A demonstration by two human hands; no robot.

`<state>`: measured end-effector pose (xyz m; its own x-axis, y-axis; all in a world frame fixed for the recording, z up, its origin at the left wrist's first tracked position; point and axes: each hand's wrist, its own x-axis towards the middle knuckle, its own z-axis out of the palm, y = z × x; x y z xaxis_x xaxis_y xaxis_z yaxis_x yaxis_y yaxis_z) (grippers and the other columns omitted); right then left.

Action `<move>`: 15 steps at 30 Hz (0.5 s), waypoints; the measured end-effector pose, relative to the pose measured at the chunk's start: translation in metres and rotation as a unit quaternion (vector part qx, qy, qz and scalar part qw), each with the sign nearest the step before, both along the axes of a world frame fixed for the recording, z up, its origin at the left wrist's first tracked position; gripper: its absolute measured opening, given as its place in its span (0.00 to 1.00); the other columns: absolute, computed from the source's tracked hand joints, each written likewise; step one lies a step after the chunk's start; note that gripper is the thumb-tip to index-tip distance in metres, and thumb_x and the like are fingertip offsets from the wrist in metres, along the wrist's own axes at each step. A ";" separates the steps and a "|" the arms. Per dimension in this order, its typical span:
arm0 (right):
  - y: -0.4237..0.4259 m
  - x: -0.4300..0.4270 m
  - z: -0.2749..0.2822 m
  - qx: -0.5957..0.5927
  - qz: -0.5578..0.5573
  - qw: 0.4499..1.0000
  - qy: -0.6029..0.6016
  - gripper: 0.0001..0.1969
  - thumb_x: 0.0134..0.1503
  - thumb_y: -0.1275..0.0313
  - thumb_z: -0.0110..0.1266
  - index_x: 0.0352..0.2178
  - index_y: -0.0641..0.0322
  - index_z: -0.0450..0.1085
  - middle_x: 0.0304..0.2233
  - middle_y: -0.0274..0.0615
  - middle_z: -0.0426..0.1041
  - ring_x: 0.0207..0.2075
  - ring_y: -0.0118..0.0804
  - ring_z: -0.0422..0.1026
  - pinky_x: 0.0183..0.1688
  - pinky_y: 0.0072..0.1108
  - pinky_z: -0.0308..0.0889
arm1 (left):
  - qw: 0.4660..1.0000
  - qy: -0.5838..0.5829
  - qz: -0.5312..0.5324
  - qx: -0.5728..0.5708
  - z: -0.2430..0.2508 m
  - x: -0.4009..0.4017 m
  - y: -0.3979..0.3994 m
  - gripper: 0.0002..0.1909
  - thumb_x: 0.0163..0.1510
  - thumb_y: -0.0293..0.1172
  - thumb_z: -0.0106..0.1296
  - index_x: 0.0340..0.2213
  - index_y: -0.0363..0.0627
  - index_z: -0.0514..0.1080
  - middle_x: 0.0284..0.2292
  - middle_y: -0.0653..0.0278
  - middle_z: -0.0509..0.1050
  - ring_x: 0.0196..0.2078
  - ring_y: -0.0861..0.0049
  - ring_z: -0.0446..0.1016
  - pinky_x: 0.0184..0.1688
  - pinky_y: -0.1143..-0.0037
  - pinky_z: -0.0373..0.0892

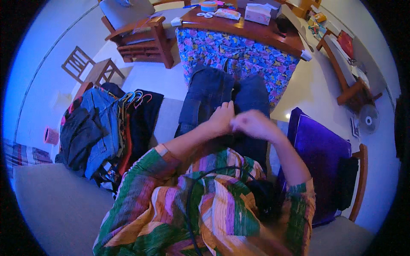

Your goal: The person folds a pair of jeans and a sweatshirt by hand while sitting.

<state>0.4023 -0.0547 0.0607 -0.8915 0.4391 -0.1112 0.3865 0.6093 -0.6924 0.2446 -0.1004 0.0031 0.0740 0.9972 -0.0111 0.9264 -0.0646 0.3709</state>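
Note:
Dark blue jeans (205, 92) lie lengthwise over my lap, their legs stretching away from me onto a flowered cloth (282, 73). My left hand (222, 117) rests at the inner edge of the left-side leg, fingers pointing forward; its thumb is hidden. Close against it, my right hand (253, 124) is bent at the wrist above the other leg and blurred by motion. The two hands nearly meet over the gap between the legs. Anything thin between the fingers is too blurred to make out.
Clothes with several hangers (136, 97) are heaped to the left. Ahead, a wooden table (224, 22) carries white-handled scissors (205, 14) and a tissue box (258, 14). A purple case-like object (320, 160) stands at the right. A black cord (189, 201) crosses my striped top.

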 end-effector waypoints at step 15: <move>0.049 -0.109 -0.052 -0.437 -0.367 0.808 0.145 0.23 0.49 0.62 0.59 0.41 0.68 0.67 0.38 0.45 0.72 0.36 0.37 0.72 0.40 0.28 0.67 | 0.973 -0.118 -0.173 0.101 -0.025 -0.001 -0.068 0.28 0.52 0.44 0.47 0.50 0.40 0.62 0.53 0.54 0.60 0.61 0.56 0.47 0.59 0.55 0.41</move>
